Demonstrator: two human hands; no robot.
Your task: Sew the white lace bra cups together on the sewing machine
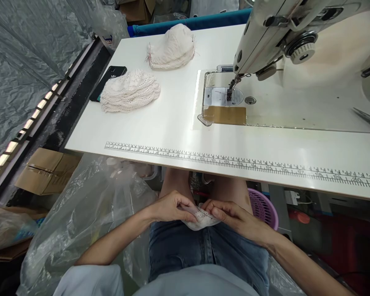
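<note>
Over my lap, below the table's front edge, I hold a small piece of white patterned fabric [200, 220]. My left hand [174, 209] pinches its left side between thumb and fingers. On the other side, my right hand [229, 213] has its fingers closed on the fabric's upper right edge. A thin dark line, perhaps a thread or a seam, runs along the top of the piece between both hands. Parts of the fabric are hidden behind my fingers.
A sewing machine [265, 45] stands on the white table [160, 127], its needle area at centre right. Two stacks of white lace pieces [131, 91] and cloth pieces [172, 47] lie left. A phone [110, 76] is partly covered. Scissors [368, 119] lie right; a purple basket [263, 207] stands below.
</note>
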